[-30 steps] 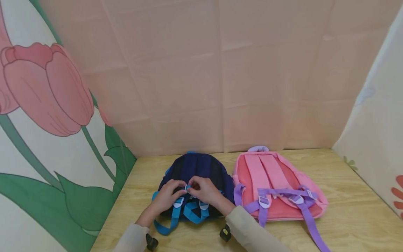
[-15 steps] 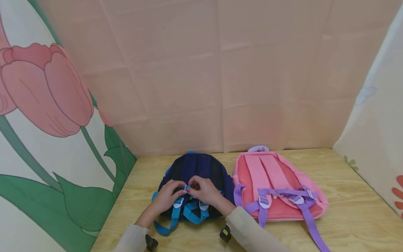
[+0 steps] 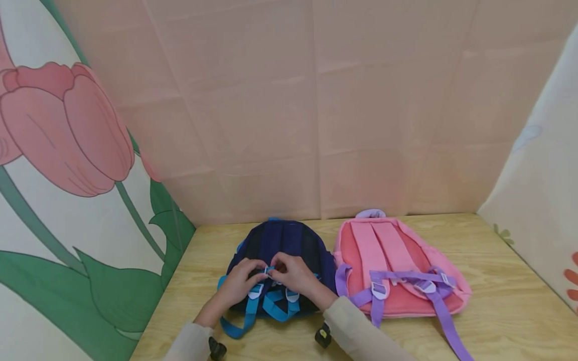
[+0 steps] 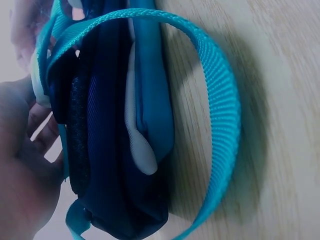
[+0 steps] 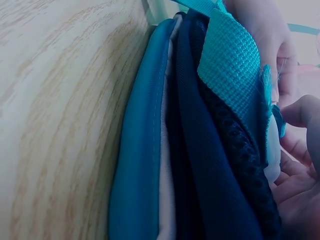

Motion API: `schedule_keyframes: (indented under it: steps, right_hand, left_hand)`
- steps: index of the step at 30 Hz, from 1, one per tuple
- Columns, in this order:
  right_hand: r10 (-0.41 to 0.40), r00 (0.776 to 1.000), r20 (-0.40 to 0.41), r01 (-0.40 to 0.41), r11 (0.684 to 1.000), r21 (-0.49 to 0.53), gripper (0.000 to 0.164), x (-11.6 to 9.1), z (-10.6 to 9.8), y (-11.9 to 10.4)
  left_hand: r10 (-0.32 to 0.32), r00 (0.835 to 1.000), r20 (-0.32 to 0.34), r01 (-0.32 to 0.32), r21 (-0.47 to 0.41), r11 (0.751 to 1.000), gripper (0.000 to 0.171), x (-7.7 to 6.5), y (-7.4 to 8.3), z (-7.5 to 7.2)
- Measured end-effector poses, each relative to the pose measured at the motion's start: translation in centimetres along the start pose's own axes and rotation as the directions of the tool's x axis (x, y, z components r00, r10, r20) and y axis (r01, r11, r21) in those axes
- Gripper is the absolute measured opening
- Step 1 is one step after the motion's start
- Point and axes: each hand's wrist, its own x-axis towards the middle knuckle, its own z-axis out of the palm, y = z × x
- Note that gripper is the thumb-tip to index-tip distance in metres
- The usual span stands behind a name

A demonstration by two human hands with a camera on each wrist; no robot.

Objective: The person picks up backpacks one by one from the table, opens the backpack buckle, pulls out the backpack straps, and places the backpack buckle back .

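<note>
A navy backpack [image 3: 281,235] lies on the table with its shoulder-strap side up. Over its middle, my left hand [image 3: 240,282] and right hand [image 3: 295,273] meet, fingertips bent toward each other. Between them, thumb and fingers pinch a small white buckle [image 3: 266,271] on blue webbing. Below the hands, a blue strap [image 3: 244,328] loops onto the table, and white strap adjusters [image 3: 256,290] lie near the wrists. In the left wrist view the blue webbing [image 4: 222,110] arches beside the bag. The right wrist view shows fingers [image 5: 295,110] close by a blue strap end; the pinch is partly hidden.
A pink backpack [image 3: 406,250] with purple straps [image 3: 444,321] lies right beside the navy one. The wooden table [image 3: 506,281] ends at a pinkish cloth backdrop [image 3: 316,125]. On the left stands a tulip-printed panel [image 3: 67,130], on the right a pale one [image 3: 542,200].
</note>
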Motion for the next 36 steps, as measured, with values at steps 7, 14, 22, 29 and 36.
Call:
schedule_keyframes:
  steps: [7,14,22,29,36]
  right_hand:
    - [-0.005,1.000,0.005,0.005,1.000,0.000,0.010,0.16,-0.06,0.00]
    - [-0.004,1.000,0.024,0.004,1.000,-0.009,0.011,0.35,-0.04,-0.17]
    - [0.005,1.000,0.012,-0.005,1.000,-0.004,0.009,0.20,0.00,-0.16]
    - [0.017,0.999,0.028,-0.017,1.000,0.015,0.013,0.13,-0.10,-0.35]
    - [0.006,1.000,0.027,-0.006,1.000,-0.004,0.012,0.09,-0.04,-0.37]
  left_hand:
    - [0.004,1.000,-0.003,-0.004,0.005,1.000,0.018,0.08,0.17,-0.12]
    - [0.017,1.000,-0.006,-0.016,0.029,0.999,0.019,0.14,0.10,-0.07]
    - [0.014,1.000,-0.011,-0.014,0.025,1.000,0.019,0.05,0.08,-0.07]
    - [0.023,1.000,-0.014,-0.023,0.028,0.999,0.018,-0.02,0.10,-0.09]
    - [0.042,0.999,-0.010,-0.042,0.026,0.999,0.018,-0.08,0.16,0.01]
